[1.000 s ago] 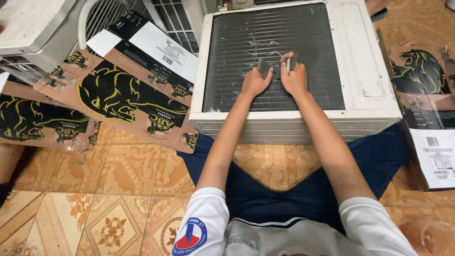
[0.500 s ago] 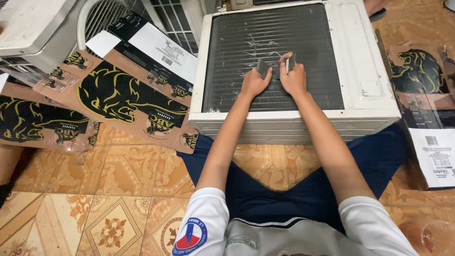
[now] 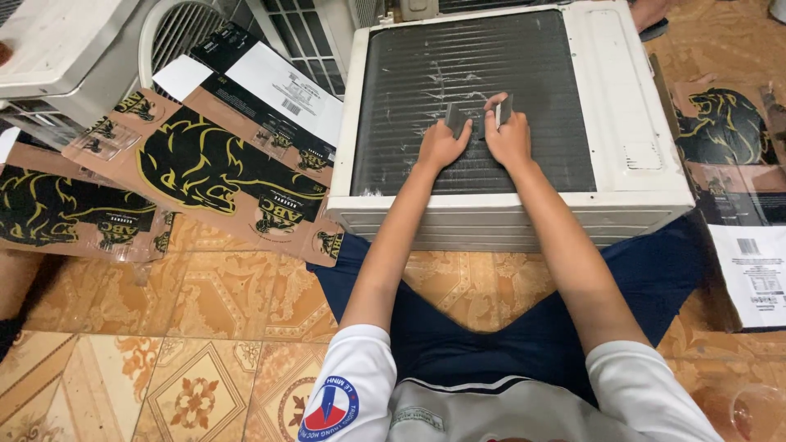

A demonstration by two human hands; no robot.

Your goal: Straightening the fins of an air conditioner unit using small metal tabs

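A white air conditioner unit (image 3: 630, 123) lies flat on the floor in front of me, its dark finned coil (image 3: 409, 123) facing up. My left hand (image 3: 440, 146) rests on the fins and pinches a small grey flat tool (image 3: 452, 117). My right hand (image 3: 509, 137) sits beside it, almost touching, and grips a second small grey flat tool (image 3: 503, 110) held upright against the fins. Pale scratch marks show on the coil just above the hands. I am sitting with my legs spread around the unit's near edge.
Flattened brown cardboard boxes with black and yellow animal prints (image 3: 205, 176) cover the patterned tile floor at left; more cardboard (image 3: 729, 131) lies at right. Another white unit (image 3: 57, 41) and a fan grille (image 3: 184, 33) stand at the upper left. A clear glass (image 3: 757, 413) sits bottom right.
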